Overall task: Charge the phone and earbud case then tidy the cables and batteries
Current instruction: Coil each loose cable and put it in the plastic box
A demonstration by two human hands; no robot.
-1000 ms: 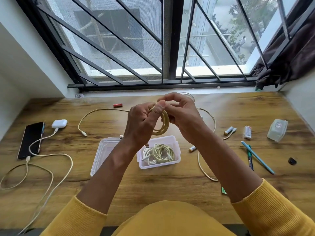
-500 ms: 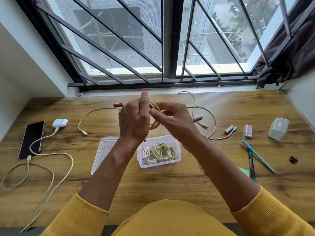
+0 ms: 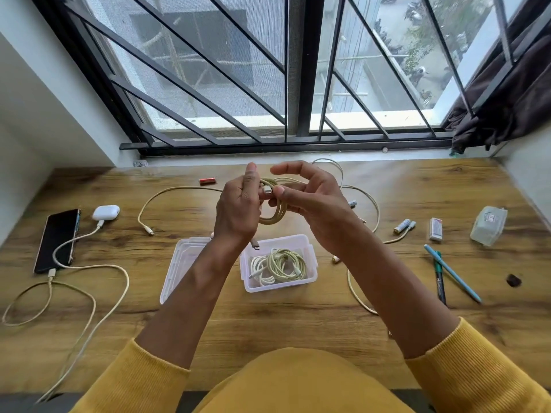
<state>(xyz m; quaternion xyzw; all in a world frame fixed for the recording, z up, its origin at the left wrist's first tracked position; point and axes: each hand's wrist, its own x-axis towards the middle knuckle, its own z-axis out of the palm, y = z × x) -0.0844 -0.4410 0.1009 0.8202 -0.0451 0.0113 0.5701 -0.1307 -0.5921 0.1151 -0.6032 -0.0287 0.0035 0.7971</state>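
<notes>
Far left of the counter [image 3: 298,317]: phone [image 3: 56,239] lies flat, screen dark, a cable [image 3: 89,266] plugged into its near end. Just beyond it the white earbud case [image 3: 105,212], also with a cable in it. Both leads run off the near-left edge; where they end is out of sight. Charging step looks done, though no charge light is visible to confirm it.

Next along: one loose cream cable [image 3: 167,193] still uncoiled, curving from a plug near the lid toward the hands. A red battery [image 3: 207,181] lies alone behind it.

Centre: clear lid [image 3: 179,263] lying beside the open clear box [image 3: 310,263]. Two coiled cables already inside the box, one white, one yellowish.

Above the box: left hand [image 3: 238,210] has its fingers curled round a small cable coil [image 3: 275,213], thumb up. Right hand [image 3: 310,201] pinches the plug end against the coil between thumb and forefinger, other fingers spread loose. Judged: third cable nearly wound, tail being tucked.

Right of hands: another long cable [image 3: 369,204] sprawled in loops, not coiled. Batteries [image 3: 404,226] scattered here, plus one by the box and one further back, none gathered. A small clear case [image 3: 489,225] sits far right, possibly for them; cannot tell. Eraser-like block [image 3: 435,229], two pens [image 3: 447,272], small dark object [image 3: 513,280] also out.

Left to do, by my reckoning: box this coil, wind two more cables, collect batteries, close lid.
</notes>
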